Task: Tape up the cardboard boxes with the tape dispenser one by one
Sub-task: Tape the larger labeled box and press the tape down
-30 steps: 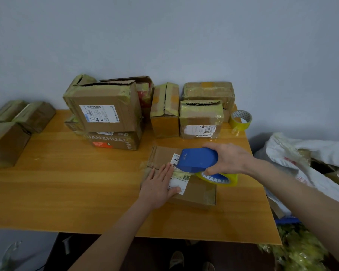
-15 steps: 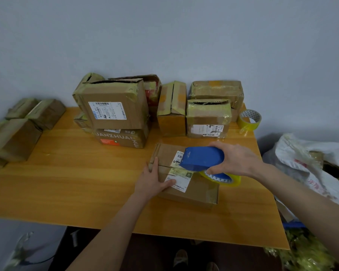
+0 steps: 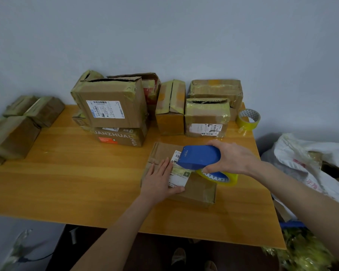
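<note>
Two: left hand (image 3: 160,178) flat on box (image 3: 200,190); right hand (image 3: 231,159) grips dispenser (image 3: 200,156), seemingly touching.

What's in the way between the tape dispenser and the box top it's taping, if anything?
Nothing visible. The right hand grips the tape dispenser directly over the box. The left hand lies flat on the box's left part, beside the dispenser and not under it. The near right part of the top shows bare.

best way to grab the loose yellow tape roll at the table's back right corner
I'd pinch the rim of the tape roll, a finger inside its open core, thumb on the yellow band. Come from above and in front: the core tilts up toward the camera, and a taped box crowds its left.
</note>
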A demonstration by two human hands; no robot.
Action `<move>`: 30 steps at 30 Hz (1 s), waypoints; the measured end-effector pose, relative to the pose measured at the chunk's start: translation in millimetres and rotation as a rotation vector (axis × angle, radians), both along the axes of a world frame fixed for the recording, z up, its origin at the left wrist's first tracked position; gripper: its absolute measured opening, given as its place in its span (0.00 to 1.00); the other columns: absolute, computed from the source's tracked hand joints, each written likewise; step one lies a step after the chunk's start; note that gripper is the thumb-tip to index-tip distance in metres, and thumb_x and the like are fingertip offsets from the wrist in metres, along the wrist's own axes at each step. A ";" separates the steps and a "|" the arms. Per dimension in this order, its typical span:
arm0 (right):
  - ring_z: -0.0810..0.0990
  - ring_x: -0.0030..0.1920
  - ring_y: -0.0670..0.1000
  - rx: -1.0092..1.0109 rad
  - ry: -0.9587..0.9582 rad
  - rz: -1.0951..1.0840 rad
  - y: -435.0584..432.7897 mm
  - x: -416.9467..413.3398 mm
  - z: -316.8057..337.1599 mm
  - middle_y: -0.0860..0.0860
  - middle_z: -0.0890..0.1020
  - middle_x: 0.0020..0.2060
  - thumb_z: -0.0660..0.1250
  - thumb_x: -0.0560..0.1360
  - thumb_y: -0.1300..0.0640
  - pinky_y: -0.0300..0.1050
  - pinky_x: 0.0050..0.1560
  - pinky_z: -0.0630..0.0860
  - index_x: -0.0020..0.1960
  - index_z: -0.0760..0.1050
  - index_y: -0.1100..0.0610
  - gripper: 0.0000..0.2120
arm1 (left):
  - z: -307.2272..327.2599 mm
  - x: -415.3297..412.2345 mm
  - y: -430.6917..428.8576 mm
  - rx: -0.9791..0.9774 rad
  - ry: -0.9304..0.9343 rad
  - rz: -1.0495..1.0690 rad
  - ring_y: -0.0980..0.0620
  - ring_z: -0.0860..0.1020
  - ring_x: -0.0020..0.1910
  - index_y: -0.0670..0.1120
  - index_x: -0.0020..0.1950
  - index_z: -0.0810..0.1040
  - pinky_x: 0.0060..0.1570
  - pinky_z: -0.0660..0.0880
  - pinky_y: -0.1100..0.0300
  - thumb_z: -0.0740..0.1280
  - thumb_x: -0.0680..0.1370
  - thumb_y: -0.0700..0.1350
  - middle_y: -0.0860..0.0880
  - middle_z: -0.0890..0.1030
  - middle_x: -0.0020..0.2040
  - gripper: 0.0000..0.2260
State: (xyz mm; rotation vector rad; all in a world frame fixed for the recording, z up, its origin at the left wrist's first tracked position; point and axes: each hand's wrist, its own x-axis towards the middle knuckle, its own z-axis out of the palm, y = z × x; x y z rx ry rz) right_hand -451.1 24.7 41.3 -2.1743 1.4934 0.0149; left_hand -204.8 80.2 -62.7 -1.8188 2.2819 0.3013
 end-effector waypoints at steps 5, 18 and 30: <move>0.78 0.51 0.49 -0.007 -0.005 0.006 1.4 -1.0 1.3 0.44 0.77 0.55 0.71 0.66 0.32 0.50 0.49 0.79 0.69 0.63 0.42 0.36 | -1.5 -0.2 -0.1 -0.003 0.003 -0.003 0.51 0.40 0.78 0.51 0.79 0.39 0.74 0.38 0.49 0.25 0.58 0.79 0.48 0.40 0.79 0.54; 0.77 0.50 0.50 0.084 0.061 0.015 -2.9 -39.2 23.8 0.43 0.79 0.52 0.73 0.67 0.43 0.50 0.50 0.78 0.62 0.69 0.38 0.25 | -1.5 -0.9 -2.0 0.025 0.005 0.011 0.50 0.39 0.78 0.53 0.79 0.39 0.74 0.37 0.49 0.23 0.55 0.78 0.48 0.38 0.79 0.56; 0.78 0.52 0.50 0.129 0.080 -0.017 13.0 -44.7 -10.7 0.44 0.78 0.54 0.74 0.66 0.43 0.50 0.53 0.78 0.70 0.63 0.41 0.36 | -6.2 -42.7 -5.2 0.027 0.014 -0.153 0.52 0.37 0.77 0.47 0.78 0.37 0.76 0.40 0.47 0.33 0.63 0.78 0.50 0.37 0.78 0.51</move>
